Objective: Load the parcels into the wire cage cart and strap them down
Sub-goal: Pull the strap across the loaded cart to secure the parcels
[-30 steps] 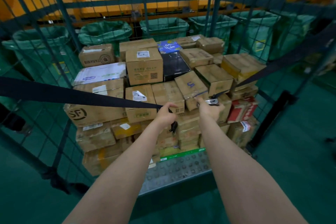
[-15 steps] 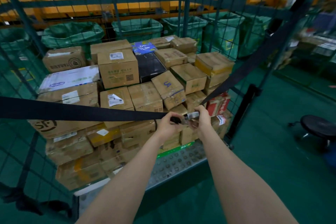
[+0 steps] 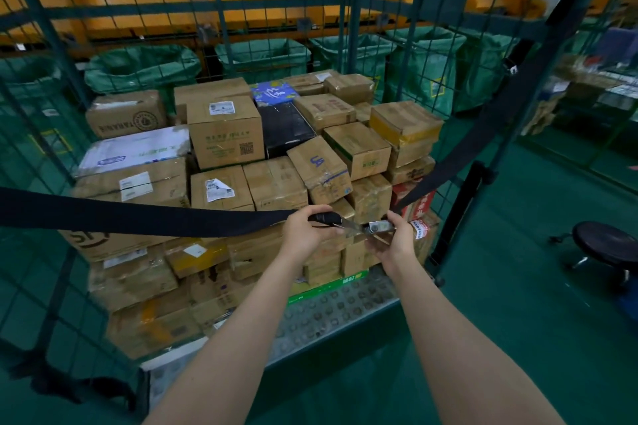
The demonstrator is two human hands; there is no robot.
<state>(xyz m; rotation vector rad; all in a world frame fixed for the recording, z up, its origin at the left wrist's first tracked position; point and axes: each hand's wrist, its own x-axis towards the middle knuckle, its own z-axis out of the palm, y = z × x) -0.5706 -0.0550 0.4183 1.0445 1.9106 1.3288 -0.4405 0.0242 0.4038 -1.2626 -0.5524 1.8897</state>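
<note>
Several taped cardboard parcels [image 3: 224, 134] are stacked inside the green wire cage cart [image 3: 348, 10]. A black strap [image 3: 138, 216] comes in from the left across the cart's open front; my left hand [image 3: 305, 231] grips its end by the metal tongue. A second black strap [image 3: 483, 134] slants down from the upper right to a metal buckle [image 3: 378, 228], which my right hand [image 3: 397, 241] holds. Tongue and buckle meet between my two hands, in front of the parcel stack.
The cart's metal floor plate [image 3: 331, 314] shows in front of the stack. Green sacks [image 3: 262, 55] hang in a row behind the cage. A black round stool [image 3: 607, 245] stands on the green floor at the right. Wire mesh panels close the left and back.
My hands have come together, bringing the left strap's end up to the buckle. The view has shifted left, so the stack sits more to the right than half a second ago.
</note>
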